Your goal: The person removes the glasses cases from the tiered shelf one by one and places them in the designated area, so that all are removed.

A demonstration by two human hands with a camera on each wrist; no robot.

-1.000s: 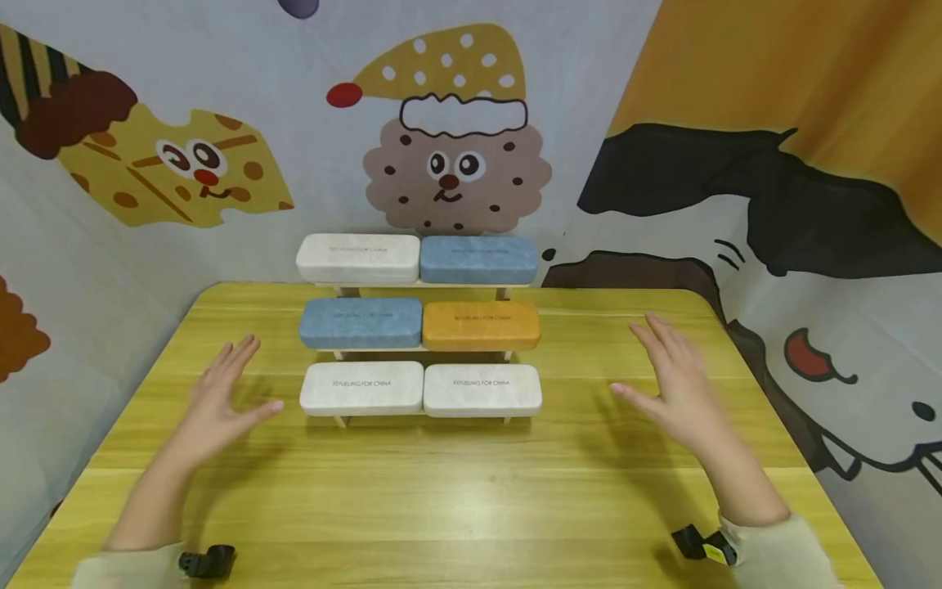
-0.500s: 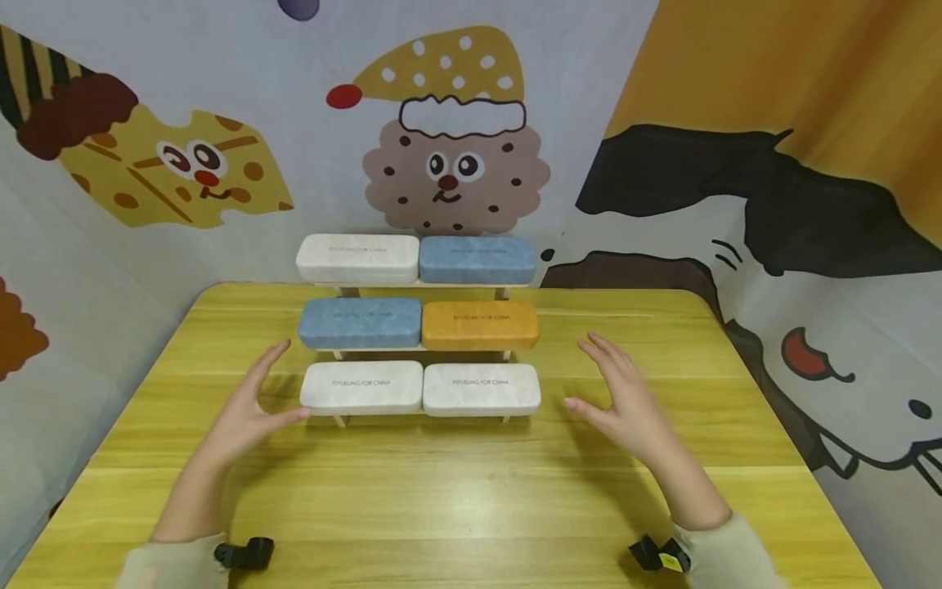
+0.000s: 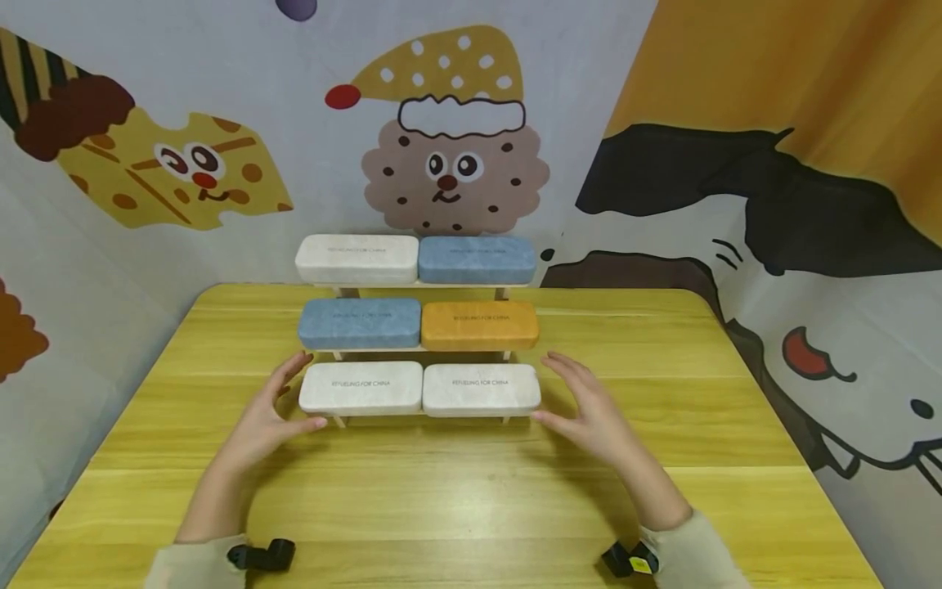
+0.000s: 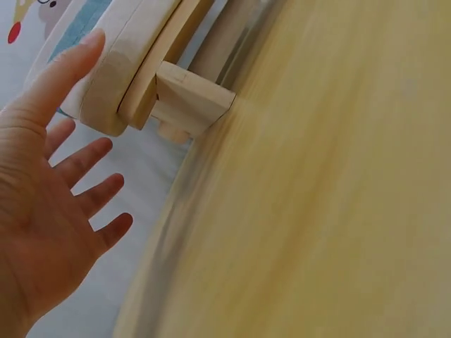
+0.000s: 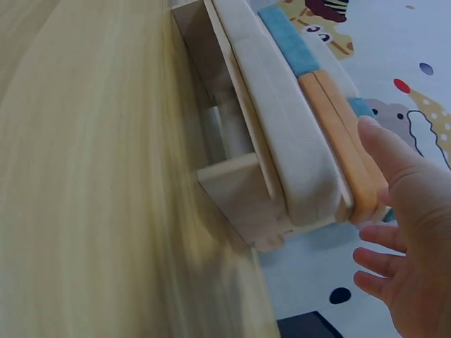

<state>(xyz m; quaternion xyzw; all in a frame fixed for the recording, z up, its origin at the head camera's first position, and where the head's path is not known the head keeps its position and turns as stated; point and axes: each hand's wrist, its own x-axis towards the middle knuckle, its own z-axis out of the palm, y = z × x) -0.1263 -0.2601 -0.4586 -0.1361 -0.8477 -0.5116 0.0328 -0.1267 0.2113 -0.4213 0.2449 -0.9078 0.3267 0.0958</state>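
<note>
White glasses cases, a left one point(image 3: 361, 389) and a right one point(image 3: 482, 390), lie end to end on the lowest step of a wooden tiered rack point(image 4: 194, 98). My left hand point(image 3: 261, 425) is spread at the left case's outer end, thumb low in front and fingers behind. At the right case's outer end, my right hand point(image 3: 592, 421) mirrors it with thumb and fingers apart. In the left wrist view, the left thumb overlaps the case's end while the other fingers point past it. The right wrist view shows the right fingers point(image 5: 380, 260) extended beside the rack's end.
The middle step bears a blue case point(image 3: 359, 323) and an orange case point(image 3: 480, 325). On the top step are a white case point(image 3: 357, 258) and another blue case point(image 3: 477, 259). The wooden table point(image 3: 441, 507) meets a cartoon-printed cloth point(image 3: 309, 147) behind.
Both hands have moved inward from the table's sides to the two ends of the lowest row. The cases and rack have stayed in place.
</note>
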